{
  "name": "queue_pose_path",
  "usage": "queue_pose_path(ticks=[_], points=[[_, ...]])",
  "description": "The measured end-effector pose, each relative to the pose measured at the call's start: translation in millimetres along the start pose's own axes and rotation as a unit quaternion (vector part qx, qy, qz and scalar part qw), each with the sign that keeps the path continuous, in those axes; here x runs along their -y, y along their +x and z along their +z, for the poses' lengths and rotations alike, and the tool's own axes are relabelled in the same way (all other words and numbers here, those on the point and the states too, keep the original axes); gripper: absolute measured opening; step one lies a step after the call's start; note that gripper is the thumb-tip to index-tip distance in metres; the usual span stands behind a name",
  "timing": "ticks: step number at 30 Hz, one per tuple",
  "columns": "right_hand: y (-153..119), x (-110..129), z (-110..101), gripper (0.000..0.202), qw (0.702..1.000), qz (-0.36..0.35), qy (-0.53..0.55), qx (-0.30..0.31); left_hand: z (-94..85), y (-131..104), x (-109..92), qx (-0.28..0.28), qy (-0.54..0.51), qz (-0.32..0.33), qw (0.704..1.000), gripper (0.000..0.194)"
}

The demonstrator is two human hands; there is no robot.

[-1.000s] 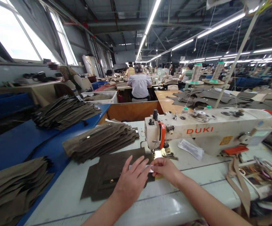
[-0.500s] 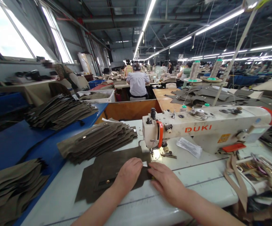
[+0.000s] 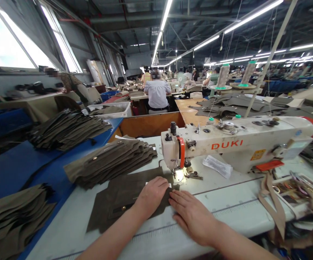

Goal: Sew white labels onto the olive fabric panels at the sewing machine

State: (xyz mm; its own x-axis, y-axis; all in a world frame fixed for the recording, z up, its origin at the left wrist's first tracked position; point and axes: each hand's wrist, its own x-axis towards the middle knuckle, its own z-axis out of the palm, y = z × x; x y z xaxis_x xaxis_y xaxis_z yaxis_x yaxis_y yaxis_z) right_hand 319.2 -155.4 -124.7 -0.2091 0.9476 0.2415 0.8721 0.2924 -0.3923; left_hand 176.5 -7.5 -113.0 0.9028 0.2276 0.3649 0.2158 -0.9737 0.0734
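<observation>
A dark olive fabric piece (image 3: pixel 113 195) with a strap and a small metal snap lies flat on the pale sewing table (image 3: pixel 172 238). My left hand (image 3: pixel 153 193) is on its right part, fingers pressed together near a small white tag (image 3: pixel 170 185); what they may pinch is hidden. My right hand (image 3: pixel 190 213) rests at the fabric's right edge, fingers stretched out and lying flat. Just beyond both hands is the lit needle area of the white sewing machine (image 3: pixel 199 144).
Stacks of olive pieces lie behind the fabric (image 3: pixel 113 162) and on the blue surface (image 3: pixel 32 162) at left. A plastic packet (image 3: pixel 217 167) lies by the machine. A tray of tools (image 3: pixel 298 189) and tan straps (image 3: pixel 272 206) are at right. A person (image 3: pixel 157 94) sits ahead.
My left hand has shifted slightly up and right over the fabric, by the tag. The fingers of my right hand lie flatter at the edge. The view has shifted slightly.
</observation>
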Motion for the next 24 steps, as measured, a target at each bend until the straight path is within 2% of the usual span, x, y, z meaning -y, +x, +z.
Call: queue_pose_path(ticks=[7, 15, 24], points=[[-1, 0, 6, 0.034, 0.999, -0.024, -0.008, -0.035, 5.9, 3, -1, 0.017, -0.016, 0.010, 1.000, 0.021], [-2, 0, 6, 0.034, 0.999, -0.014, 0.008, -0.034, 10.1, 0, 1, -0.006, -0.007, 0.022, 1.000, 0.021], [-2, -1, 7, 0.034, 0.999, -0.021, -0.002, -0.037, 11.1, 1, 0, -0.005, -0.002, 0.023, 1.000, 0.018]])
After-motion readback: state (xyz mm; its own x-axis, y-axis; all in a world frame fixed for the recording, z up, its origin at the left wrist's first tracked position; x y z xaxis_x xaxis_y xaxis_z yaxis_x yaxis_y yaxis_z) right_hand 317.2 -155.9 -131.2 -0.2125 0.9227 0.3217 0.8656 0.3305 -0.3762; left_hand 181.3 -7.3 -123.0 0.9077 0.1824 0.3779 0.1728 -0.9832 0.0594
